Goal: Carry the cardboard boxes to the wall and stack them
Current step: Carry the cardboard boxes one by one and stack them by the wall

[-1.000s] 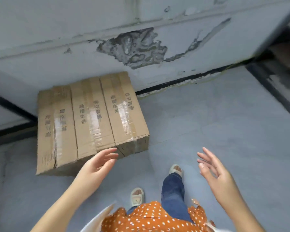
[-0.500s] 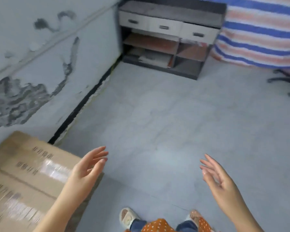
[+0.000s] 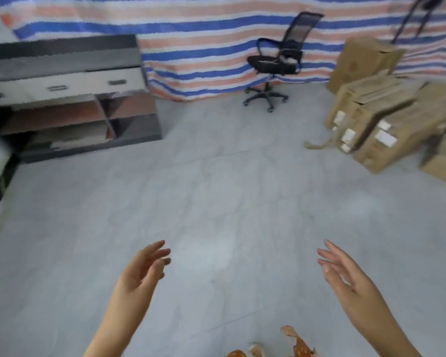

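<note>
A pile of brown cardboard boxes (image 3: 386, 124) with white labels lies on the floor at the far right, some tilted against each other. A taller box (image 3: 361, 63) stands behind them by the striped tarp. My left hand (image 3: 142, 271) and my right hand (image 3: 345, 274) are raised in front of me, palms facing each other, fingers relaxed and holding nothing. Both hands are well short of the boxes. The wall with the boxes stacked against it is out of view.
A low grey cabinet (image 3: 62, 99) with drawers and open shelves stands at the left. A black office chair (image 3: 276, 63) is in front of the blue, white and orange striped tarp (image 3: 204, 34). Grey tiled floor (image 3: 216, 189) stretches between me and the boxes.
My view has swung right, away from the wall and the boxes laid there, across the cabinet to the chair and the box pile. Both hands stay raised and empty.
</note>
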